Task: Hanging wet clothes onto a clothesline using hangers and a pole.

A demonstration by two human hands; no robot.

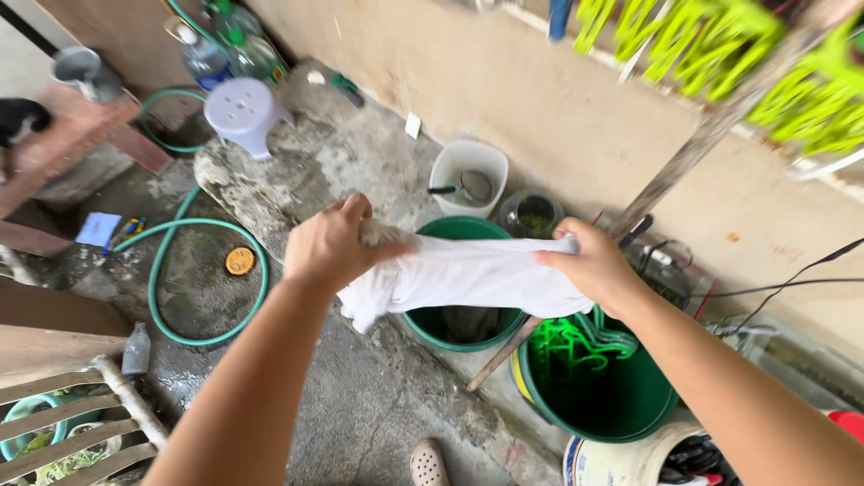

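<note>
Both hands hold one white cloth [463,274] stretched between them at about chest height over the yard floor. The left hand [331,245] is closed over the cloth's left end, with a bunched corner showing past the knuckles and a loose flap hanging below the wrist. The right hand [594,265] pinches the cloth's upper right edge between thumb and fingers, fully closed on the fabric. The cloth hangs directly above a green bucket [463,328], hiding most of its opening; only the rim and a dark patch inside show. Just right of it stands a second, larger green bucket [598,396] holding bright green hangers [576,340]. A wooden pole [693,153] runs slantwise from the upper right down between the two buckets, passing behind the right hand. Behind the first bucket, against the beige wall [540,99], stand a white pail [468,175] with a dipper inside and a small clear jar [531,214]. More green hangers [792,81] hang along the wall at upper right. A green hose [180,279] loops on the wet concrete at left, around a round yellow disc [239,261]; a flat pale blue packet [97,229] lies further left. A white plastic stool [241,112] stands at upper left, with clear bottles [225,49] behind it. A white bucket with printed markings [621,461] sits at the bottom edge, and a beige clog [428,463] shows beside it.
</note>
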